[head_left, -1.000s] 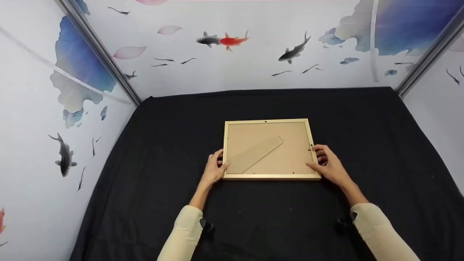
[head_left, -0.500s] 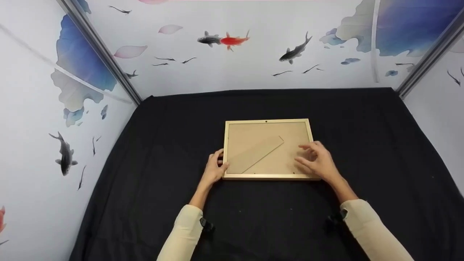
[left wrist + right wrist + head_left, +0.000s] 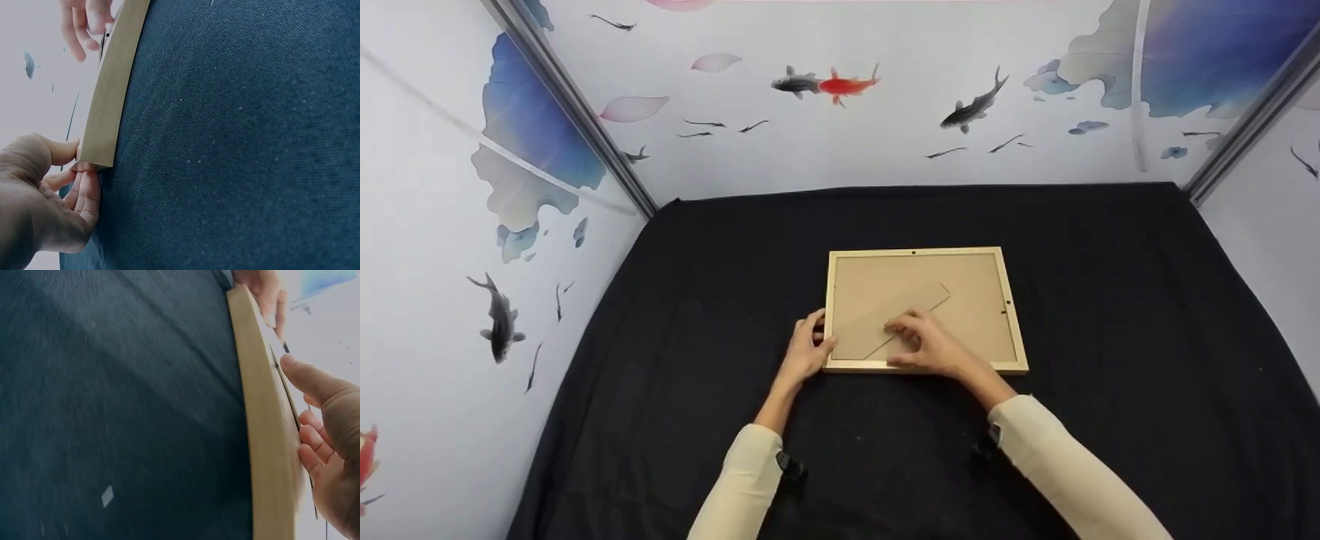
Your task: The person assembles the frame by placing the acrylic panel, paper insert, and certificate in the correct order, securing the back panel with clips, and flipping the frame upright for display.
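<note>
A wooden picture frame lies on the black cloth with its brown backing board facing up. A slanting stand flap lies flat against the board. My left hand grips the frame's left side near the front corner, thumb on top and fingers below in the left wrist view. My right hand is over the front rim and the flap's lower end, fingers loosely bent and holding nothing. In the right wrist view its thumb is close to a small dark metal tab; contact cannot be made out.
Black cloth covers the table around the frame. White panels painted with fish and leaves stand at the back and both sides, joined by grey metal posts. A dark hole shows in the frame's far rim.
My right hand has let go of the frame's right side and moved left across the board to the middle of the front rim. My left hand keeps its grip on the left side.
</note>
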The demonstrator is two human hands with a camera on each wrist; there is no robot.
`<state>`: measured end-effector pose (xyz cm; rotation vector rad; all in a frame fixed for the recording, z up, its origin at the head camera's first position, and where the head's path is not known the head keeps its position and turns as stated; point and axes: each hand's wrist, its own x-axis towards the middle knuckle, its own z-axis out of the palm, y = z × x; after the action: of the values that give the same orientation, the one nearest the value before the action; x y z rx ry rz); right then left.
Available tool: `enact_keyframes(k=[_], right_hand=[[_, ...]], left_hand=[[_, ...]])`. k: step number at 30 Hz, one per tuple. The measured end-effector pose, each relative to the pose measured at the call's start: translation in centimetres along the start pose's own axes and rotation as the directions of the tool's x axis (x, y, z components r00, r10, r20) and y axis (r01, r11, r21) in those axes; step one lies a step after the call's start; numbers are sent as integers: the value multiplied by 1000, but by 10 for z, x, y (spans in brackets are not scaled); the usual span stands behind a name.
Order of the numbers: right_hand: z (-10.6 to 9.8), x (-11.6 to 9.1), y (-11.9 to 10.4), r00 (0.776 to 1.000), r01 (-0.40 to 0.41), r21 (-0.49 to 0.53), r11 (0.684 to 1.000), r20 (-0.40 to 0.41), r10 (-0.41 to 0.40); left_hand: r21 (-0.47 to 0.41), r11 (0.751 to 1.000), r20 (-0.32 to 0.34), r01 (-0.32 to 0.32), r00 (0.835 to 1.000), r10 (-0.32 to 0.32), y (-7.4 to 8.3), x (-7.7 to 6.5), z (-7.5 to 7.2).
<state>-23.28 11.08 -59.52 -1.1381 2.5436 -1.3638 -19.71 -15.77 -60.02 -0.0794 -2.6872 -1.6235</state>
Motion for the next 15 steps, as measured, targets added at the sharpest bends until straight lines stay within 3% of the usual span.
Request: enact_keyframes(k=[5, 15], right_hand=[[5, 3, -2, 998, -57, -67, 996, 12, 58], [6, 2, 2, 997, -76, -27, 997, 20, 76]], left_hand=[[-3, 1000, -4, -6, 1000, 6, -1, 0, 1], [-33, 999, 3, 1, 1000, -1, -3, 0, 1]])
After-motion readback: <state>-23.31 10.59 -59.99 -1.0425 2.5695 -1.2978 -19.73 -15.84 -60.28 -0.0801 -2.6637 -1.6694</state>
